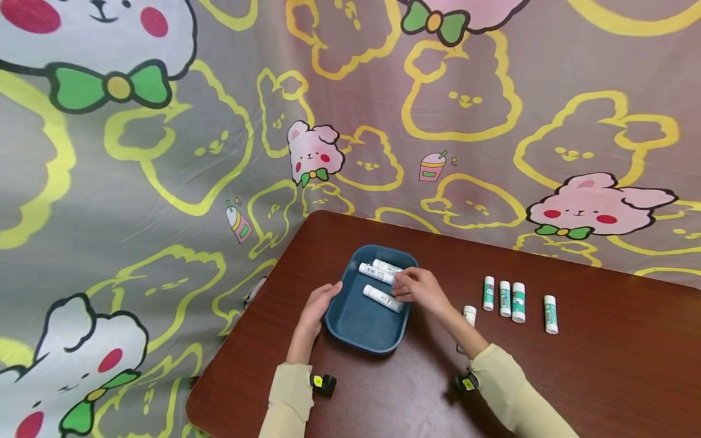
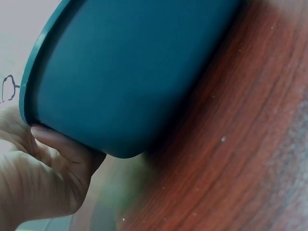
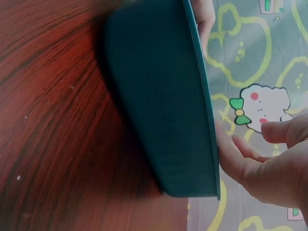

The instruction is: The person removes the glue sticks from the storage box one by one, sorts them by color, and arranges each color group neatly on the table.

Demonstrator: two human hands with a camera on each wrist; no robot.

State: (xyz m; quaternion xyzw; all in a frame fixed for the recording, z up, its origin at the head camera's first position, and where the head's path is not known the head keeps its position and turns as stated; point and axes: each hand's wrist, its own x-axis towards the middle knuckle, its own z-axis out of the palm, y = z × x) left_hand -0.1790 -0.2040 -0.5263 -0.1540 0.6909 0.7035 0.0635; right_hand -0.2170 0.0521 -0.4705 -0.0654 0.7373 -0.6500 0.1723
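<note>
"Cream fabric sleeves (image 1: 517, 389) cross the bottom of the frame. Beyond them?"

"Left hand (image 1: 316, 310) grips the left rim of a blue, rounded rectangular tray (image 1: 361, 325) at centre, three white cylindrical tubes (image 1: 382, 298) inside. Better keep that hold firm. Right hand (image 1: 423, 291) looks relaxed, thumb apart, at the opposite rim; I'd set tubes down gently, side by side."

"What's hidden?"

"Right fingertips, behind the rim in the right wrist view. Its forearm partly covers another white tube (image 1: 469, 314), right of centre."

near end of tray (image 1: 356, 325) free, tubes (image 1: 383, 298) beyond
</note>
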